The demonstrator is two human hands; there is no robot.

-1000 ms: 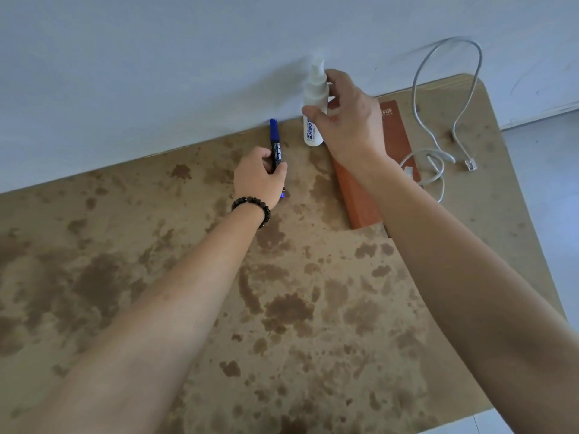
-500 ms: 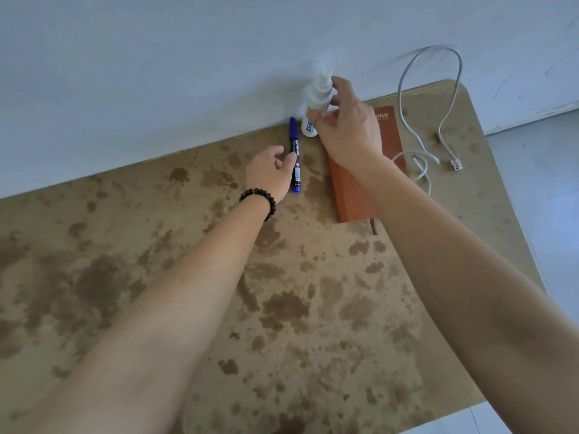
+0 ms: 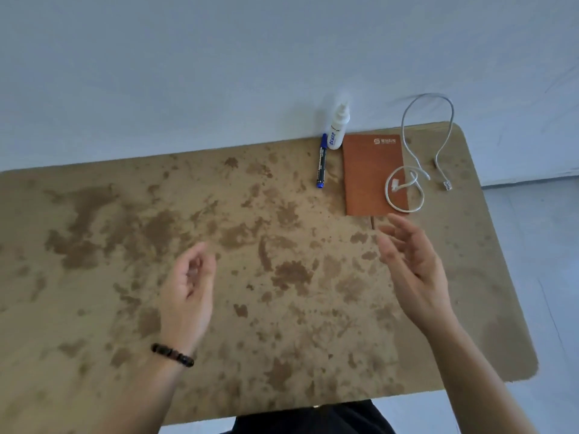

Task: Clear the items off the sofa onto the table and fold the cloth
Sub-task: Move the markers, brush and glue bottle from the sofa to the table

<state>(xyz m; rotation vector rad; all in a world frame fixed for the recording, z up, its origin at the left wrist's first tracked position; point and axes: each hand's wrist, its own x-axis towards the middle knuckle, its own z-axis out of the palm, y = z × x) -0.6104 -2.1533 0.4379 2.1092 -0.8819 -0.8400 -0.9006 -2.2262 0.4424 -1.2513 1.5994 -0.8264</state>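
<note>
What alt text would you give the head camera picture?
A person's left hand and right hand hover empty above a stained brown tabletop. At its far edge are a blue marker pen, an upright white plastic spray bottle, an orange-brown notebook and a white cable lying partly on the notebook.

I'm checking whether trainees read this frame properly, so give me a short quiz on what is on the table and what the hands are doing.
1. True or false: the left hand holds the blue marker.
2. Fill in: the spray bottle stands at the table's ___ edge, by the wall.
3. Which thing lies partly on the orange notebook? A. the blue marker B. the white cable C. the spray bottle

Key: 1 false, its grip is empty and the marker lies on the table; 2 far; 3 B.
</note>
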